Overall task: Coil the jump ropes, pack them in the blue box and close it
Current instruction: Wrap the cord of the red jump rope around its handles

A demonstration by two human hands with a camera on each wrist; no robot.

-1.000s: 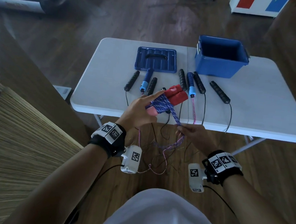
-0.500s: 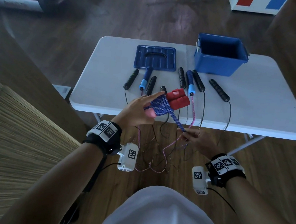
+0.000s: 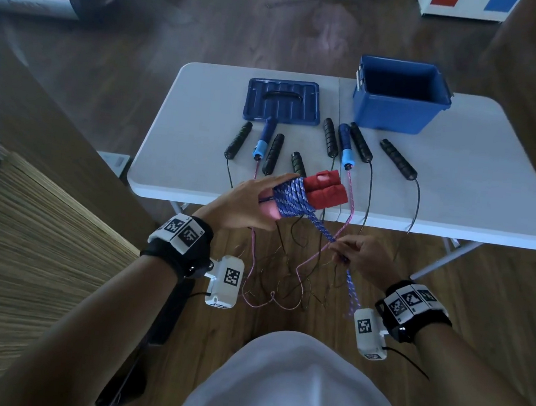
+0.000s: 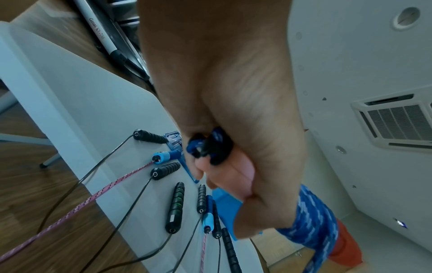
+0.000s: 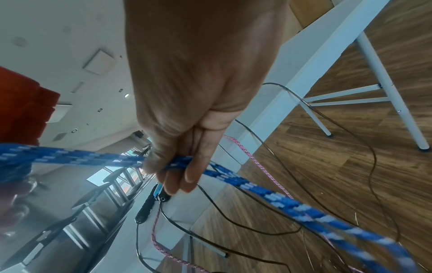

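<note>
Six black handles (image 3: 239, 139), two blue handles (image 3: 264, 138), two red handles (image 3: 323, 188).

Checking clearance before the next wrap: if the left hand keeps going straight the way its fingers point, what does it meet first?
Likely nothing soon. The left hand points forward and right, holding the red handles above the table's near edge. Beyond them lie the black handles and the blue box, but the height gap is unclear.

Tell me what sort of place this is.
Probably a gym or activity hall, not a home: wide wood-plank floor, a white folding table of jump ropes, and a ceiling air-conditioning vent in the left wrist view.
</note>
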